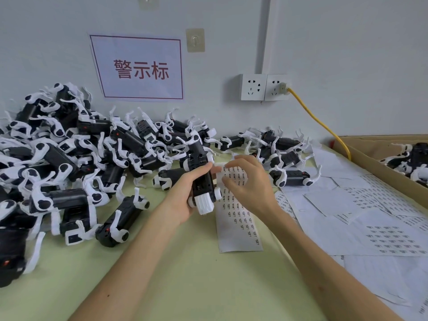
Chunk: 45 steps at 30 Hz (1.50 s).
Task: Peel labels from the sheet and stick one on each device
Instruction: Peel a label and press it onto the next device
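Observation:
My left hand (185,193) grips a black and white device (201,179), held upright-tilted over the pale green table (185,274). Just right of it lies a long white label sheet (238,218) printed with small dark labels. My right hand (250,181) rests on the sheet's upper part, fingers bent toward the labels by the device. Whether a label is pinched between those fingertips I cannot tell. A big heap of identical devices (69,158) covers the table's left side.
Several used and partly used label sheets (370,216) are spread at the right. A cardboard box (382,167) holding devices stands at far right. More devices (284,158) lie by the wall. A yellow cable (324,126) runs from the wall socket (264,87).

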### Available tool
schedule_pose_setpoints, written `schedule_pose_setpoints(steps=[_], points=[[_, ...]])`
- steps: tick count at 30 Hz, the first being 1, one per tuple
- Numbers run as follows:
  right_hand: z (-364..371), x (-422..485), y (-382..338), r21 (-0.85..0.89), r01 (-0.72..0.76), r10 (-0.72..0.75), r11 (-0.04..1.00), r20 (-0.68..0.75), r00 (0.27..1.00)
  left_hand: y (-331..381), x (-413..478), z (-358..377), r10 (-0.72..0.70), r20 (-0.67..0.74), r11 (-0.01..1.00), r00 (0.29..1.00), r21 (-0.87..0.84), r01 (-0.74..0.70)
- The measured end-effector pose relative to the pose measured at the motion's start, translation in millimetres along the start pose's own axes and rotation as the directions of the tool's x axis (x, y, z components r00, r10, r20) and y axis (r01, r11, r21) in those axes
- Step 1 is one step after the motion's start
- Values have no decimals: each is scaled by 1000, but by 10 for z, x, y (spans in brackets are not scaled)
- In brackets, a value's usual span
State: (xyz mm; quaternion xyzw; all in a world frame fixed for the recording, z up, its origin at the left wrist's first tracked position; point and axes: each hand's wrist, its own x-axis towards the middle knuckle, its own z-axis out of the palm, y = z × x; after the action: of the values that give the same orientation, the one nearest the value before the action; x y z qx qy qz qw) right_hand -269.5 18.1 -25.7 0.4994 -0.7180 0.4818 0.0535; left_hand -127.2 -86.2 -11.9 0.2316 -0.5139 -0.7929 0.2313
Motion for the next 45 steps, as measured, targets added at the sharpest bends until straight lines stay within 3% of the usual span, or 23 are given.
schedule_pose_setpoints(steps=[28,37,45], points=[[-43,18,-27,14,7,-6,1000,-93,996,-3,-49,63,84,90,996,992,23,-87],[-28,49,37,22,85,-80,996,-183,980,-22,-26,57,121,134,990,983,62,-130],[-52,22,28,49,45,-38,998,-140,989,-38,-31,55,171,120,976,978,112,-185]])
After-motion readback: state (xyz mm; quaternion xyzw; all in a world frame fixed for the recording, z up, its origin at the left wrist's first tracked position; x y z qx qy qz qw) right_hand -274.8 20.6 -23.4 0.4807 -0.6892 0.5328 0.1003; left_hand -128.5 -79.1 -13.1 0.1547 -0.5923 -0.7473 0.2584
